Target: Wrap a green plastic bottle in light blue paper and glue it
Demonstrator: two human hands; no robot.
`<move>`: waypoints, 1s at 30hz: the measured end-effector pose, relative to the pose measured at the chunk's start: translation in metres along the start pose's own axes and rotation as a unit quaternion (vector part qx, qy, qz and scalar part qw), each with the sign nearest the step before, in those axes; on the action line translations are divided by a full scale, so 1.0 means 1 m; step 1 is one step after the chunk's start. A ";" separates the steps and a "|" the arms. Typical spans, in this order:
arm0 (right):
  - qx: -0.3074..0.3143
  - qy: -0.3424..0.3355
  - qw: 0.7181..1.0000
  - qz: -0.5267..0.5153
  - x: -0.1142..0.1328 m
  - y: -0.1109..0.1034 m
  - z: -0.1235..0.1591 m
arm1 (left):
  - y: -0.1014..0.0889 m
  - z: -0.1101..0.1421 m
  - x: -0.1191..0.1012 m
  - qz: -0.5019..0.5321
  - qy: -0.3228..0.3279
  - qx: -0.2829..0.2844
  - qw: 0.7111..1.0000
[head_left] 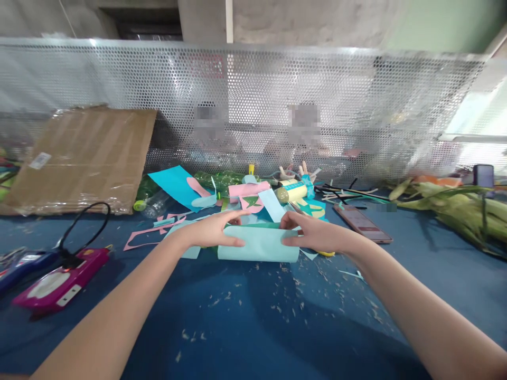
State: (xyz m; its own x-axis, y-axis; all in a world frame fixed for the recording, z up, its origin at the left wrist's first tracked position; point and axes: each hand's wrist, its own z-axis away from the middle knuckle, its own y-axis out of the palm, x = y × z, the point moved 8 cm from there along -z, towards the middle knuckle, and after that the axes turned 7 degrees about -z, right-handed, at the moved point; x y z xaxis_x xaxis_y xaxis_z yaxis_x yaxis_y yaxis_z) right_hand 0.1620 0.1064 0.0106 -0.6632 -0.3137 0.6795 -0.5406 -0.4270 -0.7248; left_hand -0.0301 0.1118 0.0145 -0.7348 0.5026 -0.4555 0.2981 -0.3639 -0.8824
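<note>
Nearest the camera: one bare left forearm (124, 301) and one bare right forearm (415, 303), reaching over a flat blue surface (190, 301) flecked with pale scraps. Central item: one pale aqua, curved paper sheet (259, 249), lying crosswise on the surface between the hands; a green strip shows along its upper edge, and what is inside the curve cannot be told. Left hand (219, 230): loosely pinching the left end, thumb on the near face, fingers reaching over the top. Right hand (307, 230): the same at the right end, thumb flat, fingers curled, tips partly hidden. Handling, as judged: light, thin, springy, inclined to uncurl; creases under hard pressure; little slip. Best hold: both ends, flat thumbs, light even pressure. Beyond: assorted pink and blue paper cut-outs (249, 191); right, one pink-rimmed flat phone (362, 224).
</note>
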 end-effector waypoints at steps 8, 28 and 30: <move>-0.031 -0.003 0.998 -0.051 -0.009 -0.001 -0.009 | 0.000 0.001 0.001 -0.014 -0.051 0.016 0.998; -0.056 -0.003 0.998 -0.007 -0.005 -0.008 -0.009 | 0.003 0.000 0.013 0.182 -0.108 -0.012 0.977; -0.060 0.001 0.998 -0.005 -0.005 -0.008 -0.009 | 0.005 -0.001 0.016 0.195 -0.118 -0.010 0.974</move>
State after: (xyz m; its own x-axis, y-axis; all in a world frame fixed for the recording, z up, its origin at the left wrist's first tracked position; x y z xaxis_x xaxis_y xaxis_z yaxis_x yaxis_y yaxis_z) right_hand 0.1651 0.1189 0.0125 -0.6585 -0.3084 0.6865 -0.6052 -0.3252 -0.7266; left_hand -0.0398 0.1189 0.0027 -0.6823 0.1336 -0.7188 0.5927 -0.4745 -0.6508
